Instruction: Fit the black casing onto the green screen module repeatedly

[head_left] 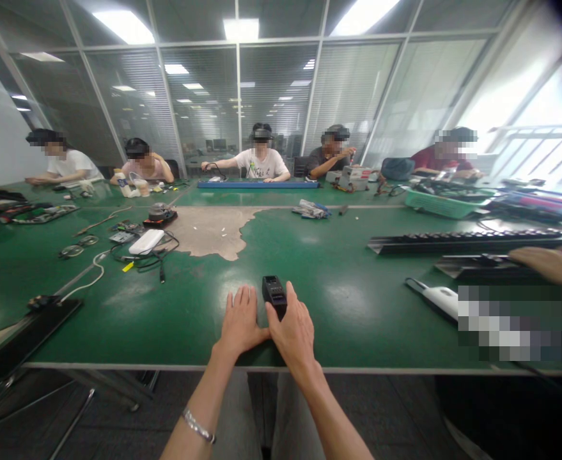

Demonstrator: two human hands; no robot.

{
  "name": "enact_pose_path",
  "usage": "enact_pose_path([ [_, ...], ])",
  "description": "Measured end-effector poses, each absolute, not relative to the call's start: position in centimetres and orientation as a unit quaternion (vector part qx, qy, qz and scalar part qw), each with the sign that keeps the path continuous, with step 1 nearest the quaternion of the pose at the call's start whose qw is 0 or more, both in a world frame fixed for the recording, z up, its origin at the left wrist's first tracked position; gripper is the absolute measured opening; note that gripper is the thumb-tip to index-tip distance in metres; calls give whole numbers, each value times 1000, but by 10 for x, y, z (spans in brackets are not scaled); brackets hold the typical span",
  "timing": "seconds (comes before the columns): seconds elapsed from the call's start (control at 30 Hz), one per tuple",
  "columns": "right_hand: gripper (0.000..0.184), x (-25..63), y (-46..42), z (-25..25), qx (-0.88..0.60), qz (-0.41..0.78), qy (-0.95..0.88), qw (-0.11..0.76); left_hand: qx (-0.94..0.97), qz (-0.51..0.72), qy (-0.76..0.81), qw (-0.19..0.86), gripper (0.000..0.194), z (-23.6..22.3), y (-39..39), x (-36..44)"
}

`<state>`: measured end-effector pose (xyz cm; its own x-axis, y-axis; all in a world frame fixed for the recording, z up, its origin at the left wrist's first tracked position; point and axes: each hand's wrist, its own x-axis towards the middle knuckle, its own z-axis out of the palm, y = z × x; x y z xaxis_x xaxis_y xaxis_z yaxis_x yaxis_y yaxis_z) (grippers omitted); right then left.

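A small black box-shaped device [274, 289], with dark openings and small marks on its top face, rests on the green table [357, 332] in front of me. My right hand [294, 329] grips its near end, the thumb along the left side and the fingers along the right. Just left of the device, my left hand [243, 318] lies flat with fingers stretched forward, its thumb reaching to the right thumb. The device's near end is hidden by my right hand.
A white power bank-like block [147, 242] with black cables lies ahead left, by a brown bare patch [208, 233]. Black rails [472, 241] and a white handheld tool [437, 299] are on the right, near another person's hand [549, 263]. Several people sit opposite. A green basket [446, 202] stands back right.
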<state>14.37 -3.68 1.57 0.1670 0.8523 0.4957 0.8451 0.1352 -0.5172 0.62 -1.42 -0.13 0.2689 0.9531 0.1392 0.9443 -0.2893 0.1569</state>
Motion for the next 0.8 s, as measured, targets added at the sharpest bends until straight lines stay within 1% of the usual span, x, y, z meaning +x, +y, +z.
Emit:
enact_pose_path([
  [0.2, 70, 155, -33, 44, -640, 22, -610, 467, 796, 108, 595, 30, 109, 2, -15, 6],
  [0.3, 69, 172, -32, 45, -639, 2, -590, 494, 795, 111, 595, 38, 118, 2, -15, 6],
  [0.37, 68, 186, -31, 38, -650, -7, -580, 491, 794, 112, 596, 45, 125, 1, -14, 7],
  [0.43, 70, 200, -31, 28, -675, 0, -562, 477, 794, 114, 595, 48, 128, 2, -14, 6],
  [0.6, 73, 219, -32, 5, -713, 21, -539, 448, 796, 117, 592, 52, 128, 3, -16, 5],
  [0.8, 73, 220, -33, -5, -710, 20, -550, 439, 795, 115, 594, 49, 126, 2, -16, 6],
])
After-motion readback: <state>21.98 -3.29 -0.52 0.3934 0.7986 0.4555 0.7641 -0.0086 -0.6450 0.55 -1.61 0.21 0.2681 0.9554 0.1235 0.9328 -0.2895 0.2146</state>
